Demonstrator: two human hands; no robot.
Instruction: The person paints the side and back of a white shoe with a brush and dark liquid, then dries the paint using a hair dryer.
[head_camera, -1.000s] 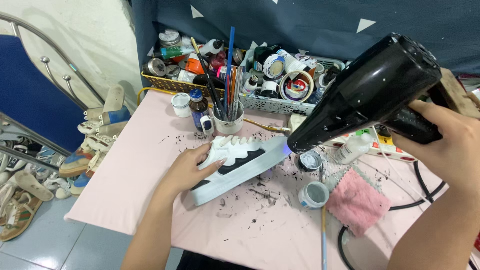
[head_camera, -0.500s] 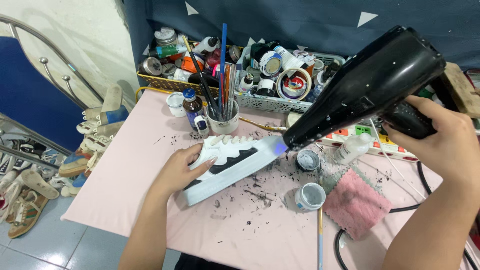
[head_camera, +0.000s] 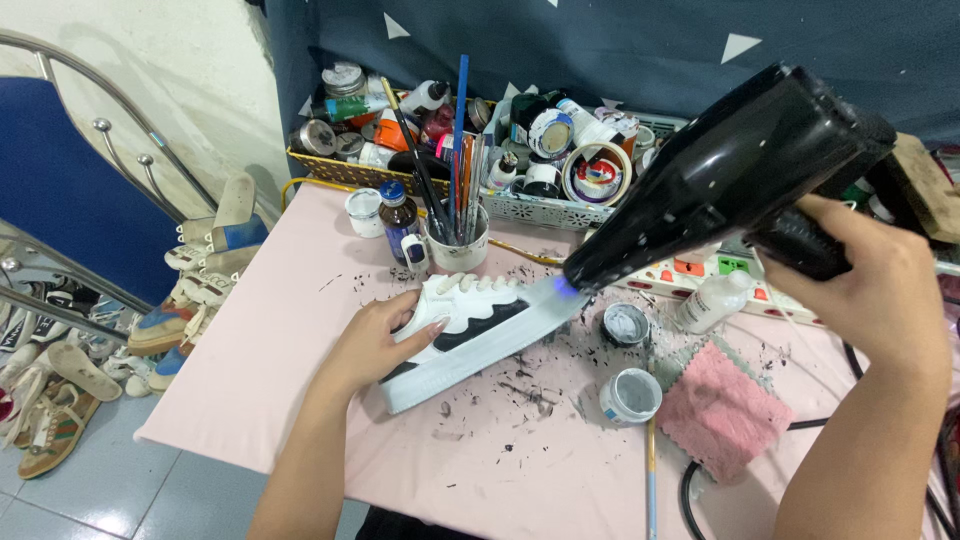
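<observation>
I have my left hand (head_camera: 385, 335) laid over the heel end of a white and black low sneaker (head_camera: 470, 325), fingers wrapped over its collar and pinning it down. The sneaker lies on its side on the pink tabletop (head_camera: 290, 350), near the middle, with its white sole facing me and its toe pointing away to the right. My right hand (head_camera: 865, 275) is closed tight around the handle of a glossy black hair dryer (head_camera: 730, 175), which I hold tilted down to the left; its nozzle sits just above the toe of the sneaker, where a small blue glow shows.

Just beside the toe stand two small open paint pots with white rims (head_camera: 628, 360), and a pink square cloth (head_camera: 722, 410) lies next to them. Behind the sneaker is a white cup full of paintbrushes (head_camera: 458, 235), touching a small dark bottle with a blue cap (head_camera: 397, 215). Further back, wire baskets crammed with paint jars and tape rolls (head_camera: 540, 150) line the blue wall. Dark flecks are scattered over the tabletop around the sneaker.
</observation>
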